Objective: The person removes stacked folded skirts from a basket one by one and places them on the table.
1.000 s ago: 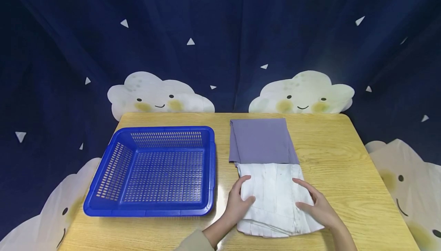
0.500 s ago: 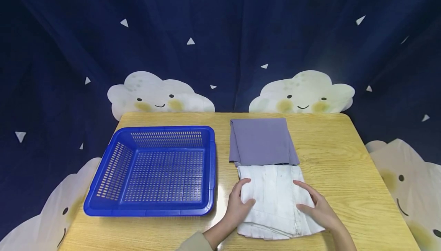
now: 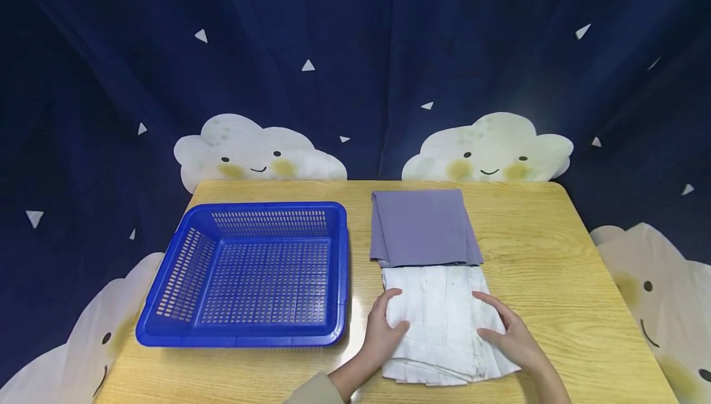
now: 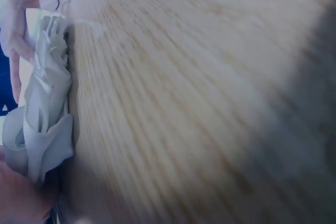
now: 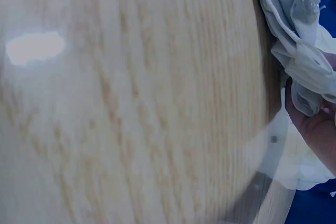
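A folded white garment with visible seams lies in layers near the table's front. My left hand grips its left edge, thumb on top. On the opposite edge, my right hand holds the fabric between thumb and fingers. In the left wrist view the garment's layered, crumpled side stands along the frame's left, with part of the left hand below it. The right wrist view has the right hand with fingers tucked under the bunched fabric. Fingers beneath the cloth are partly hidden.
A folded purple cloth lies just behind the white garment, their edges meeting. To the left stands a blue plastic basket with slotted walls. The wooden table ends at a dark blue curtain with cloud prints.
The white garment has slid very slightly toward the table's front edge, with both hands on it, so its back edge sits a little lower. Basket and purple cloth stay put.
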`<state>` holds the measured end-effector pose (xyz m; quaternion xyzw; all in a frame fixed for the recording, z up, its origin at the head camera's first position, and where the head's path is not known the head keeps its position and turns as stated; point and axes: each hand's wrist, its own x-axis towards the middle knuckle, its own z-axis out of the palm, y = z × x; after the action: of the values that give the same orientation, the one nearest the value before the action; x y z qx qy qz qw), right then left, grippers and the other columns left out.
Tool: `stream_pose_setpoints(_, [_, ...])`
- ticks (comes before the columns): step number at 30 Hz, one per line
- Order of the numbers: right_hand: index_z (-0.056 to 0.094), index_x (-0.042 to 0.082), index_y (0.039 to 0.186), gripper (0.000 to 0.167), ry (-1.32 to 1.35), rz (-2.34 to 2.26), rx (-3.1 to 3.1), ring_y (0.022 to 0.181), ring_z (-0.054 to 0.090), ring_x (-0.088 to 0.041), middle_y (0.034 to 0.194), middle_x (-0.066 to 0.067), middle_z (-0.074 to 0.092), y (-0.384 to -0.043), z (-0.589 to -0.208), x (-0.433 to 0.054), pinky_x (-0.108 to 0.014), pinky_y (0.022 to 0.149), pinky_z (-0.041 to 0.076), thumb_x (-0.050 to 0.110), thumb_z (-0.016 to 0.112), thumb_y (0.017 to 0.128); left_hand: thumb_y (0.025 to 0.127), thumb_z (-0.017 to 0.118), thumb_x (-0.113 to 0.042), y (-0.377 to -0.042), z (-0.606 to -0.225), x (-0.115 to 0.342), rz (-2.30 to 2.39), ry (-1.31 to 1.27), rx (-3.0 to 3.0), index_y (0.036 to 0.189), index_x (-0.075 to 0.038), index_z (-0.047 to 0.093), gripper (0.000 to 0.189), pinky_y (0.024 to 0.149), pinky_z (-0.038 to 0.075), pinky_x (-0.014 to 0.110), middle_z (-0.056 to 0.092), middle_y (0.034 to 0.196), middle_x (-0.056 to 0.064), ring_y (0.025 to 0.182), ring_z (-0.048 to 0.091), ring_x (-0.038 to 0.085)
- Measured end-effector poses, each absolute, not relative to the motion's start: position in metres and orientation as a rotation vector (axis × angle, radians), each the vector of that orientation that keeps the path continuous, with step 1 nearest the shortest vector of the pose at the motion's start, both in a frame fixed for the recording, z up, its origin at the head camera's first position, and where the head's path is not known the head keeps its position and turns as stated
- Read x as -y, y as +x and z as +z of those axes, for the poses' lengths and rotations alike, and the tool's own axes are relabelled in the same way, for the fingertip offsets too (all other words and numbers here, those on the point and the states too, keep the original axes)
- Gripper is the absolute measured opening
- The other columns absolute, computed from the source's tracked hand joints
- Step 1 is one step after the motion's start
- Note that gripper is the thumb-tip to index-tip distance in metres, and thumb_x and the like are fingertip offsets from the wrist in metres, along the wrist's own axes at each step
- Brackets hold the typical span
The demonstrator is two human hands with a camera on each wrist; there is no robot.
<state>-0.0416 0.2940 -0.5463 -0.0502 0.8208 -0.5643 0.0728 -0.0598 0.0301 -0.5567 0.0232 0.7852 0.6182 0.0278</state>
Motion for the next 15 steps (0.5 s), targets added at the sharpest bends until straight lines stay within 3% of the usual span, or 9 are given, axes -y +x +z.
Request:
stream_pose_setpoints(4, [0.041,0.005,0.135,0.065,-0.098,-1.701,-2.442,0.109,0.04,0.012,0.14,-0.024,0.032,-0.0417,-0.5478,-0.2933,-0.008,0.085,0.036,0.003,0.068,0.076,0.065,0.067,0.005,-0.0613,-0.5576,-0.0291,1.885,0.087,-2.452,0.119,-0.012,0.054,0.059,0.096,0.037,0.047,0.055,0.119,0.011,0.114,0.049,0.03])
stream_pose_setpoints(15, [0.042,0.01,0.135,0.065,-0.02,-1.596,-2.47,0.108,0.035,0.016,0.142,-0.02,0.033,-0.0429,-0.5469,-0.2938,-0.006,0.086,0.032,0.006,0.068,0.076,0.065,0.072,-0.001,-0.066,-0.5566,-0.0238,1.711,0.132,-2.485,0.119,-0.011,0.051,0.059,0.094,0.038,0.05,0.053,0.117,0.011,0.113,0.048,0.034])
